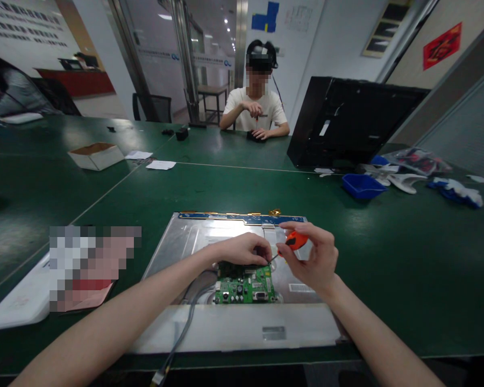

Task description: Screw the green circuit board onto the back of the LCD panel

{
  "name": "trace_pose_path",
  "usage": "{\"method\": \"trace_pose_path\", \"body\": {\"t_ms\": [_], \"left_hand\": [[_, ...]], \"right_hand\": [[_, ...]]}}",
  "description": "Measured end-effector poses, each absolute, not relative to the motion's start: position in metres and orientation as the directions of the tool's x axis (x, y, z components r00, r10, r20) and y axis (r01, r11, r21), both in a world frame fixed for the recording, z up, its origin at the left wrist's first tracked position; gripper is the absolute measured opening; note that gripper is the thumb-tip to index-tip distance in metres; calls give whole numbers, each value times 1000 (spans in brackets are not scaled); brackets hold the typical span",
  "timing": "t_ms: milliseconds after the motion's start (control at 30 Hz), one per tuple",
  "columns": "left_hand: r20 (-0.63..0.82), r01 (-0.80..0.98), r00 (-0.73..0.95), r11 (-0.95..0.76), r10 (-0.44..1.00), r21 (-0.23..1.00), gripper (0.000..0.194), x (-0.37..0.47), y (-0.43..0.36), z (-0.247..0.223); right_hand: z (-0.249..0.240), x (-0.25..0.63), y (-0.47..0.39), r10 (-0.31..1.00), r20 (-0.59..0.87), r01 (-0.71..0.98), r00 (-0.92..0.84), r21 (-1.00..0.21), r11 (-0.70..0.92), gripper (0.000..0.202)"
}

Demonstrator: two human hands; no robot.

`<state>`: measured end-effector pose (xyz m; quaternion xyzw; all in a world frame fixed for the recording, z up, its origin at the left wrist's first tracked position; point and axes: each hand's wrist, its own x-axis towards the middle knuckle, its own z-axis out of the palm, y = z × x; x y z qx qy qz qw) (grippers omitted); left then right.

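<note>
A green circuit board [246, 285] lies on the metal back of a flat display panel [306, 336]. My right hand [317, 258] grips the orange and black handle of a screwdriver [296, 240] between thumb and fingers. Its thin shaft slants down to the left, with the tip at the board's upper right corner. My left hand [246, 249] reaches over the board's top edge, fingers curled and closed beside that tip. Whatever they may pinch is hidden. Grey cables [187, 317] run from the board's left side over the panel's front edge.
Left of the panel lie a white object [20, 301] and a pink item [92, 298], partly pixelated. Farther off are a white box [97, 157], papers [161, 165], a blue tray [363, 186] and a large black monitor housing [355, 121]. Across the table a person [255, 110] works with a screwdriver.
</note>
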<state>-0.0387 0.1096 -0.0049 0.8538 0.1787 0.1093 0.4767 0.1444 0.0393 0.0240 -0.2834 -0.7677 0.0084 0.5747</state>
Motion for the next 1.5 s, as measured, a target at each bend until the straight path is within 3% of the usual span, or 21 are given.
{"method": "trace_pose_path", "body": {"t_ms": [200,433,800,1033,1300,1400,1500], "left_hand": [[21,194,916,-488,400,851,11,-39,110,-5],[2,231,905,-494,426,838,8,-39,109,-3],[-1,222,910,-488,414,844,15,-39,109,-3],[52,195,915,-551,401,811,7,-39,108,-1],[81,190,912,-589,401,785,11,-39,108,-3],[85,200,907,-600,413,775,8,-39,106,-2],[90,199,907,-607,411,769,13,-39,105,0]], "right_hand": [[22,143,41,452,877,406,-163,-358,841,53],[36,144,36,425,877,583,-223,-229,780,42],[26,145,41,436,886,459,-157,-326,827,57],[37,144,37,424,881,612,-207,-222,759,48],[26,146,39,473,871,506,-135,-350,788,56],[24,147,39,526,843,544,-112,-391,743,54],[28,147,37,544,821,590,-174,-355,725,49]]}}
